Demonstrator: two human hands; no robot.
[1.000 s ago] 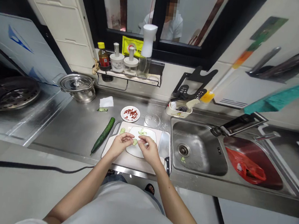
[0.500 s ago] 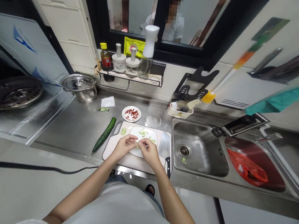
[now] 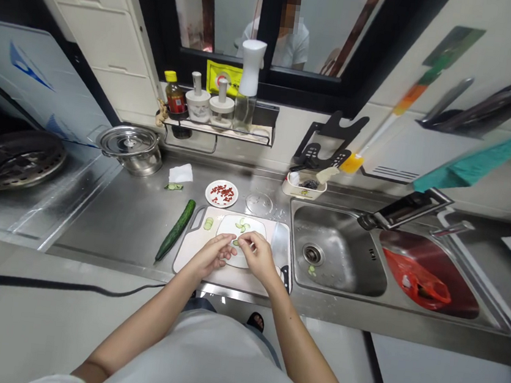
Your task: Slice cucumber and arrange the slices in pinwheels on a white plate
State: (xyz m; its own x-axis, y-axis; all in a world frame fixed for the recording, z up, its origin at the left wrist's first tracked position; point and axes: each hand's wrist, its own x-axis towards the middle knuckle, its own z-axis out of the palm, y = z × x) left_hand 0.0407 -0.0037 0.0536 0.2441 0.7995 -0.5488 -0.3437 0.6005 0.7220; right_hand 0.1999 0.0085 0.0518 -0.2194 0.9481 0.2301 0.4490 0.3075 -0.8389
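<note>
Both hands are over a white square plate [image 3: 257,227] on a pale cutting board [image 3: 193,252]. My left hand [image 3: 215,253] has its palm turned up and fingers curled beside a small cucumber piece [image 3: 235,243]. My right hand [image 3: 255,254] pinches at that piece with thumb and forefinger. Thin green slices [image 3: 242,224] form a curved pattern on the plate. A few round slices [image 3: 208,223] lie at the board's left. On the right side of the board rests a knife [image 3: 283,244], and a whole cucumber [image 3: 176,230] lies left of the board.
A plate of red pieces [image 3: 221,194] and a clear round lid [image 3: 258,203] stand behind the board. A steel pot [image 3: 133,150] is at the back left. The sink [image 3: 340,256] is on the right; a person [image 3: 293,42] shows beyond the window.
The view has shifted slightly. My left hand has turned more palm up and its fingers have spread from my right hand, uncovering the small cucumber piece between them.
</note>
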